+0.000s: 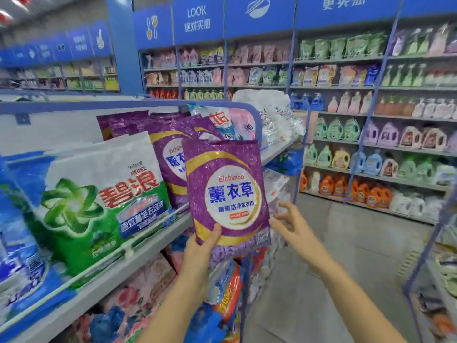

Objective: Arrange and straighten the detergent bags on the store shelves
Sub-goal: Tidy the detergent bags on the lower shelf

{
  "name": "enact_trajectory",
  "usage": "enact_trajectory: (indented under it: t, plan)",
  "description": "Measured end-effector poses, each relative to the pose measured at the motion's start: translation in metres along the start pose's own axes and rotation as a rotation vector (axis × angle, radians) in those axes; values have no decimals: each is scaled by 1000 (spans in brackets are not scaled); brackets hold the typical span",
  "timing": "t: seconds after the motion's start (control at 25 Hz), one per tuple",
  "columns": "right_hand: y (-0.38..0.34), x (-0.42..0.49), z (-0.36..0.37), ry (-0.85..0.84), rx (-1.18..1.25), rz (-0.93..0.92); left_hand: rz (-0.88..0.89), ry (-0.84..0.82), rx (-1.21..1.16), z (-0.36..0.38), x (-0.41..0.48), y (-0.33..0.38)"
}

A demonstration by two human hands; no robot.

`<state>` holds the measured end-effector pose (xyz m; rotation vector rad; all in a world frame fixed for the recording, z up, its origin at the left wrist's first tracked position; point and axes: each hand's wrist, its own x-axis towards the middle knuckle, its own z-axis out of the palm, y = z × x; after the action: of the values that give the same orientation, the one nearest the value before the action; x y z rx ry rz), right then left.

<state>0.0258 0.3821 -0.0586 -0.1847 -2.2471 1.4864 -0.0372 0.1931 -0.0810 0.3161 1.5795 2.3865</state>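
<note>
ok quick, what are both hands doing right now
Left hand: holding the purple bag by its lower left corner.
Right hand: open, fingers spread at the bag's lower right edge; whether it touches cannot be told.

Left hand [201, 246] gripped the lower left corner of a purple detergent bag [226, 191], held upright before the shelf [111, 273]. Right hand [288, 224], fingers spread, sat at its lower right edge. More purple bags [170, 144] leaned behind, beside a green-and-white bag [99, 199].
</note>
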Motion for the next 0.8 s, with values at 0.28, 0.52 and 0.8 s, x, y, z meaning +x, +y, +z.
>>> enact_trajectory:
  t: [0.28, 0.52, 0.8]
  plan:
    - [38, 171, -37, -368, 142, -95, 106, 109, 63, 72, 139, 1]
    - [60, 300, -39, -436, 182, -254, 237, 152, 434, 98, 219, 26]
    - [65, 359, 2, -524, 188, -398, 511, 661, 1151, 107, 233, 28]
